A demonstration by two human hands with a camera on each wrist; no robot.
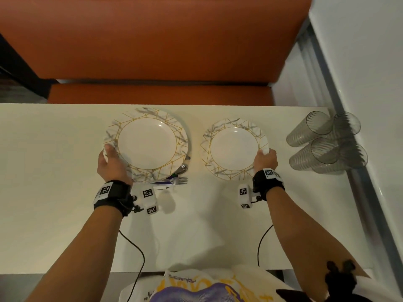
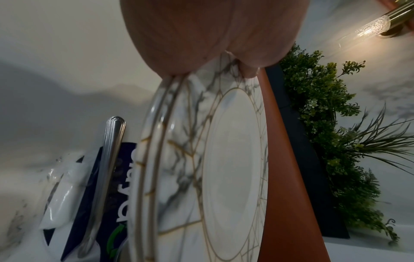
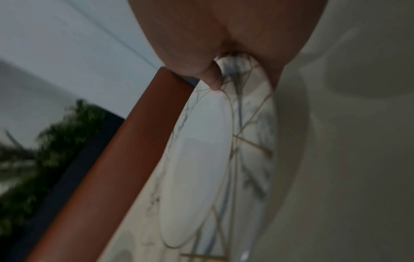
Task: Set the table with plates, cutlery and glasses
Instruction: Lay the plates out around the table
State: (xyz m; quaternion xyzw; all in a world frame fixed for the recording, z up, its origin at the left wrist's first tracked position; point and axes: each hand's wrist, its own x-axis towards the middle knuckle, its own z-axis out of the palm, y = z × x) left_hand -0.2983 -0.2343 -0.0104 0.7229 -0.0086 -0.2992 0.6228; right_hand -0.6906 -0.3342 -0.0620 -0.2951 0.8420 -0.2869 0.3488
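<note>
Two white plates with grey marbling and gold lines are over the white table (image 1: pixel 54 149). My left hand (image 1: pixel 110 159) grips the near-left rim of the left plate (image 1: pixel 147 144), thumb on top. The left wrist view shows my left hand (image 2: pixel 201 35) on the left plate (image 2: pixel 233 168), with a second rim right under it. My right hand (image 1: pixel 265 159) pinches the near-right rim of the right plate (image 1: pixel 234 149); up close my right hand (image 3: pixel 224 35) has its thumb on the right plate (image 3: pixel 201 168). A fork (image 1: pixel 180 180) and spoon (image 1: pixel 182 168) poke out beneath the left plate.
Several clear glasses (image 1: pixel 325 140) lie stacked on their sides at the table's right end by the wall. An orange bench (image 1: pixel 152 40) runs behind the table. A cutlery handle (image 2: pixel 112 150), a dark blue packet (image 2: pixel 125 177) and a white packet (image 2: pixel 60 191) lie beside the left plate.
</note>
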